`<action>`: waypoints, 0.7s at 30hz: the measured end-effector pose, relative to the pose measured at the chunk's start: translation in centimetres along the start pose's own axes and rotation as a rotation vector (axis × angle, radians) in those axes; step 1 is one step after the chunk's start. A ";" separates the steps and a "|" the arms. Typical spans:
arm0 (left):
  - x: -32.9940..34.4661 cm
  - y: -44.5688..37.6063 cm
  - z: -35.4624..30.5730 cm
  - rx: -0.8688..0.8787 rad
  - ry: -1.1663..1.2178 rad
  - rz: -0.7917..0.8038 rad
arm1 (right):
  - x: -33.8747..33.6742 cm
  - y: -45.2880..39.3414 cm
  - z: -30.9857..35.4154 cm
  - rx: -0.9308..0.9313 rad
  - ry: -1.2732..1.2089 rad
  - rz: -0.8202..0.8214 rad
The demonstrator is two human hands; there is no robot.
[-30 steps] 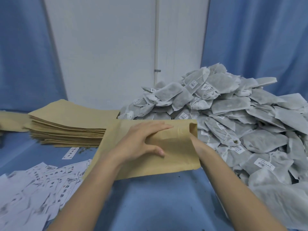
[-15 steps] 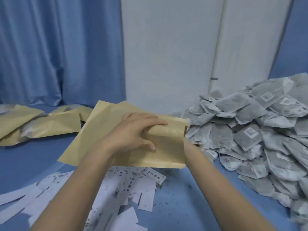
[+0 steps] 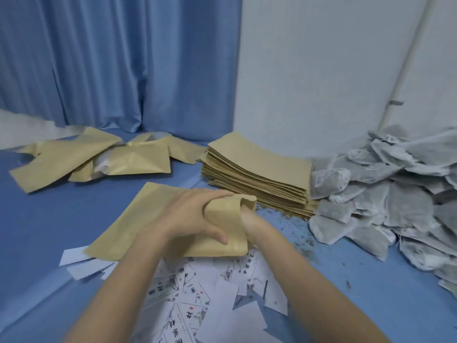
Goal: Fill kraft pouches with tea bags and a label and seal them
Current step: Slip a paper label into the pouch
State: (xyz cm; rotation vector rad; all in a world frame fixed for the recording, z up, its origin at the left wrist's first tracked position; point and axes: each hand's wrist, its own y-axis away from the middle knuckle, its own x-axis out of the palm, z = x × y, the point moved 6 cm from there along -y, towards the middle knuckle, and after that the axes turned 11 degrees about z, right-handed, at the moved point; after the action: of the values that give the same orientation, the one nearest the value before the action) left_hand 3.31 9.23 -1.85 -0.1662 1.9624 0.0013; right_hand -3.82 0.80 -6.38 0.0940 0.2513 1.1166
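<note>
We found the pouch (image 3: 158, 219) lying lengthwise left to right, mouth rightward, left hand (image 3: 195, 214) gripping it, right hand (image 3: 247, 216) inside, grip unseen.

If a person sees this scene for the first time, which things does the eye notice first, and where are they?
In the centre, the left hand grips a kraft pouch while the right hand reaches into its open mouth. At the right lies a big grey heap of tea bags, with a neat stack of empty pouches beside it. White printed labels lie scattered nearest the camera.
</note>
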 end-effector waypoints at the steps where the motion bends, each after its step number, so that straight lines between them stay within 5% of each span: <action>1: 0.1 -0.2 0.2 -0.006 0.005 -0.001 | -0.5 0.6 0.3 -0.070 0.092 -0.027; 7: -0.1 -0.6 1.0 -0.027 0.039 0.009 | -7.8 5.5 -2.7 -0.060 0.641 -0.354; 10: 0.3 -0.8 0.7 -0.028 0.015 0.024 | -9.2 6.5 -5.6 0.213 0.982 -0.252; 13: 0.5 -0.9 0.7 -0.028 0.018 0.026 | -9.2 6.3 -6.6 0.276 1.003 -0.210; 17: 0.5 -0.8 0.8 -0.037 0.045 0.039 | -9.3 6.7 -4.9 0.145 0.962 -0.283; 21: 0.3 -0.7 0.6 -0.010 0.080 0.036 | -7.6 7.9 -1.0 -0.291 0.744 -0.294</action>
State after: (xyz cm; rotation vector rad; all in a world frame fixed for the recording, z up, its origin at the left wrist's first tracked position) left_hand 3.83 8.60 -2.27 -0.1391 2.0457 0.0281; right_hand -14.14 -2.63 -4.59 -0.6115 0.7348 0.8443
